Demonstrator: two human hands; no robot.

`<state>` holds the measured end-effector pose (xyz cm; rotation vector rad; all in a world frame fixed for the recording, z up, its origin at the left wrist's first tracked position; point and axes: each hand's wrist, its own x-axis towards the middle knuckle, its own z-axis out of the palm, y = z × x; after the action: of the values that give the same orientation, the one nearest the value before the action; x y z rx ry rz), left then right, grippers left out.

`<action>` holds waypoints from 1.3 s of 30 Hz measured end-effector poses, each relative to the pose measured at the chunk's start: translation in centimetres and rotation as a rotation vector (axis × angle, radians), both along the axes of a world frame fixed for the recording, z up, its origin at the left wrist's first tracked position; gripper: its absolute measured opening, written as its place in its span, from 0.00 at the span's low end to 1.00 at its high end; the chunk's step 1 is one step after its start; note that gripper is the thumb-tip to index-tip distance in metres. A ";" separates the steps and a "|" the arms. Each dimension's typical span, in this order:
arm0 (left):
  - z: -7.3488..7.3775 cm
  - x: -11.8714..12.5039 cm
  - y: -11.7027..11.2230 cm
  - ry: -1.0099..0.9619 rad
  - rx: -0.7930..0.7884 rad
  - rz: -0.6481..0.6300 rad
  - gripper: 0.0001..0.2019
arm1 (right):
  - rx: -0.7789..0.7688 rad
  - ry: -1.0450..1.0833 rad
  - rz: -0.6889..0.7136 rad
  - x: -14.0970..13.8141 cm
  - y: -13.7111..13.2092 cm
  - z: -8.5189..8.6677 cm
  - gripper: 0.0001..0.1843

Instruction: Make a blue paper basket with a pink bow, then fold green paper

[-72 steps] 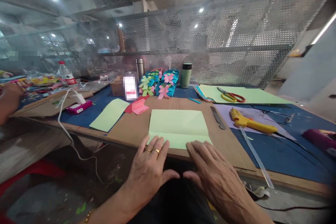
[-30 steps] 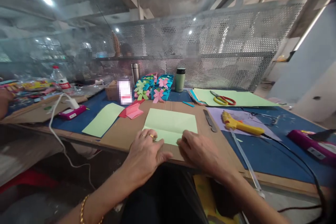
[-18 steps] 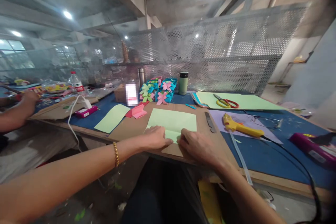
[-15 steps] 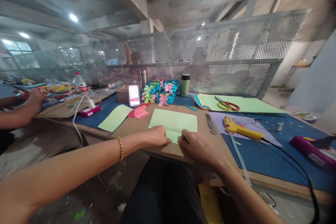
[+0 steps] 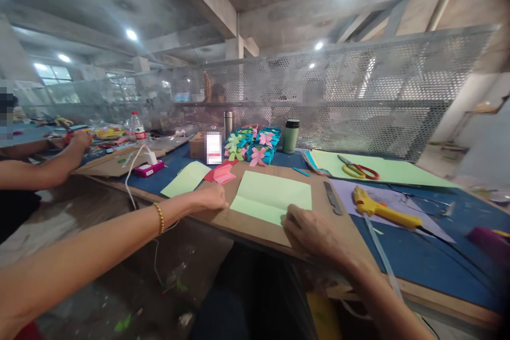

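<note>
A light green sheet of paper [image 5: 274, 191] with a crease across its lower part lies on brown cardboard [image 5: 235, 223]. My right hand [image 5: 306, 226] is at the sheet's lower right corner, its fingers curled together on the edge. Just left of the sheet, apart from it, my left hand [image 5: 213, 196] is closed low over the cardboard; nothing shows in it. Its wrist wears a gold bead bracelet. Behind that hand are a folded pink paper piece [image 5: 223, 173] and another green sheet [image 5: 185, 179]. A dark flat blade [image 5: 332, 197] lies right of the creased sheet.
To the right lie a yellow glue gun [image 5: 384, 210] and scissors [image 5: 358, 169] on green paper. Paper flowers [image 5: 258, 143], a green flask [image 5: 290, 136] and a box [image 5: 198, 144] stand behind. A co-worker's arm [image 5: 51, 162] reaches in at left, near a power strip [image 5: 148, 169].
My left hand has moved left, off the creased sheet. My right hand stays at the sheet's lower right. The view has shifted, so the table appears farther right and slightly lower.
</note>
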<state>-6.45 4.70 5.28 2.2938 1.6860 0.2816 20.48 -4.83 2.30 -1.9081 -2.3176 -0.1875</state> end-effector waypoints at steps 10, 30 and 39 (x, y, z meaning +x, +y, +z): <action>-3.8 7.0 -6.3 -0.067 0.501 -0.596 0.14 | -0.114 0.032 -0.087 -1.3 -0.1 1.3 0.18; -8.4 7.0 -5.9 -0.132 0.698 -0.600 0.31 | -0.525 0.001 -0.269 2.9 -1.2 5.2 0.18; -9.2 7.8 -6.2 -0.145 0.646 -0.594 0.43 | -0.065 0.034 -0.129 2.1 7.3 8.1 0.20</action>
<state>1.32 -1.46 -3.93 2.9959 0.8407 0.9289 22.61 2.50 10.39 -2.0764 -2.2066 -0.0934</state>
